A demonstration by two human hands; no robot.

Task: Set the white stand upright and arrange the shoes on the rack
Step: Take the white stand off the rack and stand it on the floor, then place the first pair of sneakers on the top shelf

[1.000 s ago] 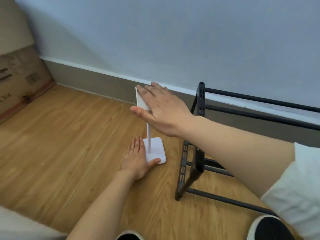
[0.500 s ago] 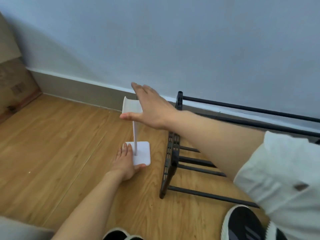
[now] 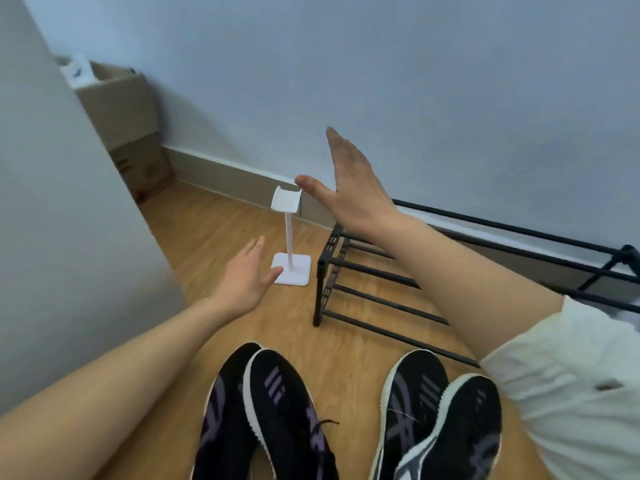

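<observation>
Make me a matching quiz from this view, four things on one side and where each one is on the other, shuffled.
1. stand
2. shoes
3. rack
4. box

A. far left corner
B. against the wall, on the right
C. upright on the floor, just left of the rack
D. on the floor, nearest the camera

Pairs: 1-C, 2-D, 3-B, 4-A

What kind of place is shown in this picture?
Probably a room corner at home, perhaps near an entrance: a wooden floor, a black shoe rack against the wall, sneakers and a cardboard box.
</observation>
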